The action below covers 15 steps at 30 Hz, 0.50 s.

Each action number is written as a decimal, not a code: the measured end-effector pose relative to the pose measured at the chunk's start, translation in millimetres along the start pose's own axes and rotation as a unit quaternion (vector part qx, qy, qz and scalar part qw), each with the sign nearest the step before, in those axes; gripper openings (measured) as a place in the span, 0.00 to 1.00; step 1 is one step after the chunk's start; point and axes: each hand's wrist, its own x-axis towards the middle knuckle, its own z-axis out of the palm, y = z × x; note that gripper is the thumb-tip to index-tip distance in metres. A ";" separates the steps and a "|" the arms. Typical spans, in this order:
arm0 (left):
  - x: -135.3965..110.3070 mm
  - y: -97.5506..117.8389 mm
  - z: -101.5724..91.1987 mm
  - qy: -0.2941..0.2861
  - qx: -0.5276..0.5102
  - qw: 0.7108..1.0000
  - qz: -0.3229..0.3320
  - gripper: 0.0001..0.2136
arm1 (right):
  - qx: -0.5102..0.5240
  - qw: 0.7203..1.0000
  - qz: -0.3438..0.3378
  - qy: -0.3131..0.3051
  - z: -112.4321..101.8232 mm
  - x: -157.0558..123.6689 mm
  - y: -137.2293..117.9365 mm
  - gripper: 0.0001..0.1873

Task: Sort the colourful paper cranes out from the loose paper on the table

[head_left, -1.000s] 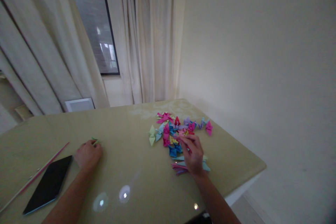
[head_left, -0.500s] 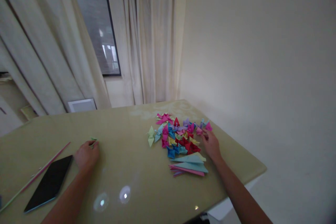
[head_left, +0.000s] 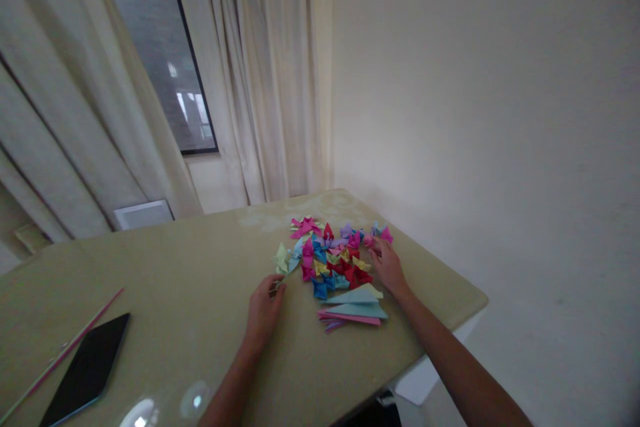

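Note:
My left hand (head_left: pixel 264 310) is closed with its fingertips on a small green folded paper (head_left: pixel 277 285), most of which the fingers hide. Just beyond it, a pale green paper crane (head_left: pixel 281 259) lies at the left edge of a cluster of colourful origami cranes. At the cluster's right side, my right hand (head_left: pixel 389 270) pinches a pink paper crane (head_left: pixel 369 241). Red cranes (head_left: pixel 357 273) and blue cranes (head_left: pixel 323 287) sit between the hands. In front of them lies a stack of long, pointed folded papers (head_left: pixel 355 311) in light blue, pink and purple.
A dark tablet (head_left: pixel 90 370) and a thin pink and green stick-like strip (head_left: pixel 75 340) lie at the left of the table (head_left: pixel 200 293). Wall (head_left: pixel 475 113) and curtains (head_left: pixel 280 80) stand behind it. The table's right edge slants near my right arm.
My left hand has moved right with the green folded paper, from near the tablet to the cluster's left edge. My right hand stays by the pink crane. The view has turned slightly.

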 end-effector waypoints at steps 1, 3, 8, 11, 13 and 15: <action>-1.2 1.0 4.5 -0.020 -0.023 0.999 0.015 0.21 | 0.000 1.000 -0.001 0.001 -0.5 -0.4 -1.6 0.19; -3.6 0.6 8.0 -0.066 -0.071 0.994 0.047 0.23 | -0.003 1.000 0.003 0.008 -1.8 -1.4 -4.0 0.17; -6.2 2.5 -0.5 -0.074 -0.086 0.992 0.060 0.18 | -0.026 0.999 0.027 0.034 -7.1 -1.1 -5.3 0.14; -6.2 8.4 -4.6 -0.058 -0.050 0.996 0.049 0.16 | -0.032 0.998 0.041 0.041 -10.8 0.7 -6.6 0.15; -7.0 11.2 -4.6 -0.077 -0.023 0.996 0.047 0.19 | -0.032 0.997 0.048 0.043 -12.7 1.1 -8.5 0.16; -8.1 12.7 -3.3 -0.097 0.010 0.994 0.044 0.23 | -0.032 0.997 0.053 0.044 -13.7 0.7 -10.5 0.19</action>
